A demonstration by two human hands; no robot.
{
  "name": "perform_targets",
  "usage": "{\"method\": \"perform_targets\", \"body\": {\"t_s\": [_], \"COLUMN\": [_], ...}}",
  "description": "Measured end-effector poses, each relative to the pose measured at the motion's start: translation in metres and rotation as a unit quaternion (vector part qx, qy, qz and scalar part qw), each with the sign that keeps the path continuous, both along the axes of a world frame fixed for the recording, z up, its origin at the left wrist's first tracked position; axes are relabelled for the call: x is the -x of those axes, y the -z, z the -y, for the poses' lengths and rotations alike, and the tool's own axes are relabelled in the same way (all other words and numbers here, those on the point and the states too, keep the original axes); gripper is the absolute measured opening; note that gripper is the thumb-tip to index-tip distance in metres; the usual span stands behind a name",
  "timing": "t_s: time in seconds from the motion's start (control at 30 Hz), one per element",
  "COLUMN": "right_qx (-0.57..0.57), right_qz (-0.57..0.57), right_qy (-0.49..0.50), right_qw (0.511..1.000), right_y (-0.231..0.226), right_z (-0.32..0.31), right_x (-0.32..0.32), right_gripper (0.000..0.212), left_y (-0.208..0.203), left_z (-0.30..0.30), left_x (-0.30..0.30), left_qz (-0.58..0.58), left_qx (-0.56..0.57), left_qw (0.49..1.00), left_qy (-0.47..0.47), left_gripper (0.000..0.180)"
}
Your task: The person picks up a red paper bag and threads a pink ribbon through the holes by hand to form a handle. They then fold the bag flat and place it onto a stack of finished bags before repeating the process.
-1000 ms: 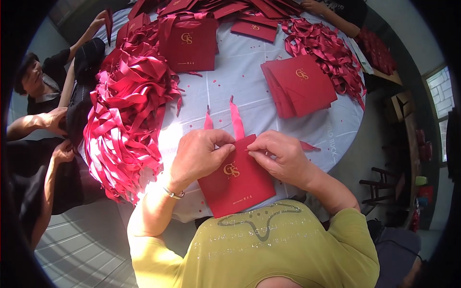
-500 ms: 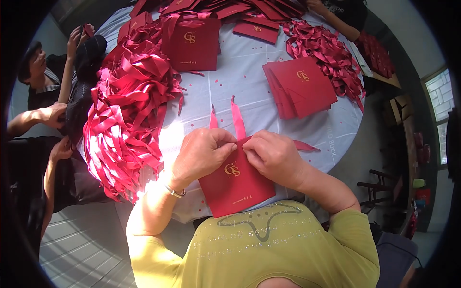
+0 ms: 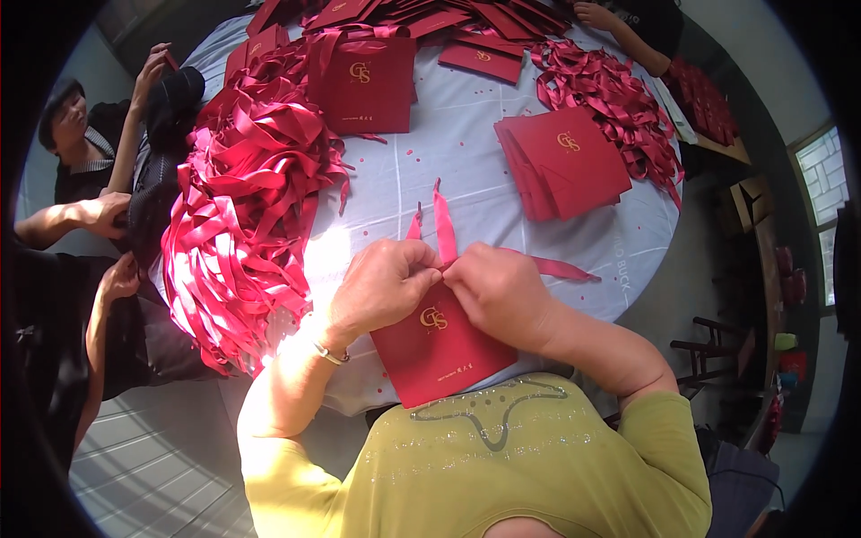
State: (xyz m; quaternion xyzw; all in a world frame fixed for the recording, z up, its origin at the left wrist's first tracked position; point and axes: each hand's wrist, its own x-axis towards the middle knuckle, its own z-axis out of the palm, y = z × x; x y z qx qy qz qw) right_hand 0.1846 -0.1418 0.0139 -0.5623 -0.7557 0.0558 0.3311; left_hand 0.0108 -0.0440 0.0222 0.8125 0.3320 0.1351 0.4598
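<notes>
Two hands pinch one flat bag.

The pale cloth-covered table carries heaped red ribbons, red bags and scattered small specks.

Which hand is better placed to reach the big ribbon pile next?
Probably the left hand: both are at the red bag, but it lies nearer the ribbon pile than the right hand.

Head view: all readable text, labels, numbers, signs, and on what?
Held square red paper bag: gold monogram, legible, not copied; line below too small.
Several other red paper bags: same monogram.
Pale tablecloth: grey lettering, partly legible, not copied.
Yellow-green fabric shirt: lettering blurred.
Black shirt, upper right: lettering too small.
</notes>
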Motion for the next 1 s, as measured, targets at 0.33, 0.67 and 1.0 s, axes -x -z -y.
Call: {"method": "perform_targets", "body": {"t_s": [0.33,0.67,1.0], "right_qx": [0.211,0.520,0.669], "right_qz": [-0.129,0.017,-0.146], "right_qy": [-0.073,-0.213,-0.093], "right_qw": [0.966,0.827,0.723], "right_y": [-0.038,-0.051,-0.039], "right_z": [-0.025,-0.084,-0.089], "right_x": [-0.030,-0.036,-0.040], "right_gripper": [0.021,0.024,0.024], "left_y": [-0.011,-0.007,-0.014], "left_z": [0.014,0.035,0.045], "left_x": [-0.007,-0.012,-0.009], "left_qz": [0.009,0.111,0.023], "left_qx": [-0.042,-0.316,-0.369], "left_qw": [0.999,0.942,0.929], "left_qy": [-0.005,-0.033,-0.020], "left_gripper": [0.015,0.020,0.026]}}
